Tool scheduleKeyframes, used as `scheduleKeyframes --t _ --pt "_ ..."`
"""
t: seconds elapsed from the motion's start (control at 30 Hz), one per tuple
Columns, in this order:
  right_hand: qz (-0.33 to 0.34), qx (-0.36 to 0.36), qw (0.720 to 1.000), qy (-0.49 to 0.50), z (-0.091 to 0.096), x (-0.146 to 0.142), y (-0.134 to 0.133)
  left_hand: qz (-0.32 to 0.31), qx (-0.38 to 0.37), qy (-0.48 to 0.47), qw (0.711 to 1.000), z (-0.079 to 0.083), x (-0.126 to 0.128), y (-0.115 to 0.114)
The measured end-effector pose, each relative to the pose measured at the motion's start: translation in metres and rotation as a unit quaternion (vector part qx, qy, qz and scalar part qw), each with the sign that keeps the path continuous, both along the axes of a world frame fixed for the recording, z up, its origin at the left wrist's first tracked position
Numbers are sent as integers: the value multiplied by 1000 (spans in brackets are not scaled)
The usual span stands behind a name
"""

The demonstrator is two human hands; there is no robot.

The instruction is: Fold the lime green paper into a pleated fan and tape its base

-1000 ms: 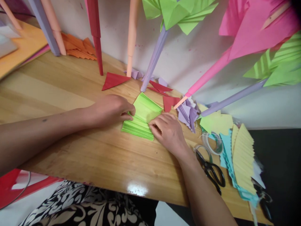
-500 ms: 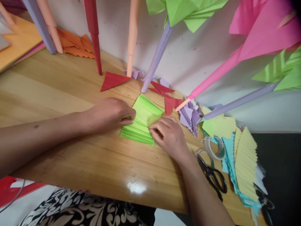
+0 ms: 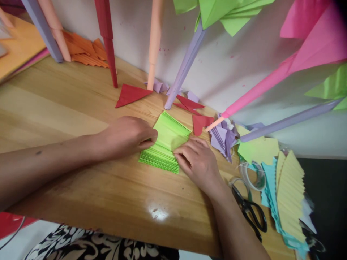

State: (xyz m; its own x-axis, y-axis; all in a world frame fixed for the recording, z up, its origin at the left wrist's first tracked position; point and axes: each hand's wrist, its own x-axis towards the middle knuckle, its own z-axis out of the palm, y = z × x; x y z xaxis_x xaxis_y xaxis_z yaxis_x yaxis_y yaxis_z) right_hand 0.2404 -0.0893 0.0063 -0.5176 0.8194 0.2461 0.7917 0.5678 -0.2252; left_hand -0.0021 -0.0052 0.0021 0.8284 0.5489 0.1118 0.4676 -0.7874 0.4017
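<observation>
A bright green sheet of paper lies on the wooden table between my hands. Its near part is pressed into narrow accordion pleats; the far part is mostly flat, with a raised far edge. My left hand pinches the paper's left edge, fingers closed. At the right edge, my right hand grips it between thumb and curled fingers, close to where the pleats begin. Red paper scraps lie just beyond the sheet.
Rolled paper sticks lean on the wall, some topped with folded paper. To the right are black-handled scissors, tape rolls and pleated yellow paper. Orange pleated paper sits at the back left. The table's front edge is near my lap.
Both hands stay on the green paper's edges, with only slight finger shifts. The whole view has moved a little, so the objects on the right appear farther right and lower.
</observation>
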Motion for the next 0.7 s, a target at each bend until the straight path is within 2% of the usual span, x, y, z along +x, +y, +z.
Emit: scheduleKeyframes --t 0.2,0.33,0.47,0.7 --pt "-30 6 1000 8 -1 0 -1 -4 22 16 1000 -1 -2 0" --pt "-18 11 1000 -8 0 -2 -2 7 26 31 999 2 -2 -3" --pt "-20 12 1000 -7 1 -3 -3 24 29 23 999 2 -2 -4" --pt "-47 7 999 -3 -3 -2 -3 16 9 -10 1000 -5 -2 -3"
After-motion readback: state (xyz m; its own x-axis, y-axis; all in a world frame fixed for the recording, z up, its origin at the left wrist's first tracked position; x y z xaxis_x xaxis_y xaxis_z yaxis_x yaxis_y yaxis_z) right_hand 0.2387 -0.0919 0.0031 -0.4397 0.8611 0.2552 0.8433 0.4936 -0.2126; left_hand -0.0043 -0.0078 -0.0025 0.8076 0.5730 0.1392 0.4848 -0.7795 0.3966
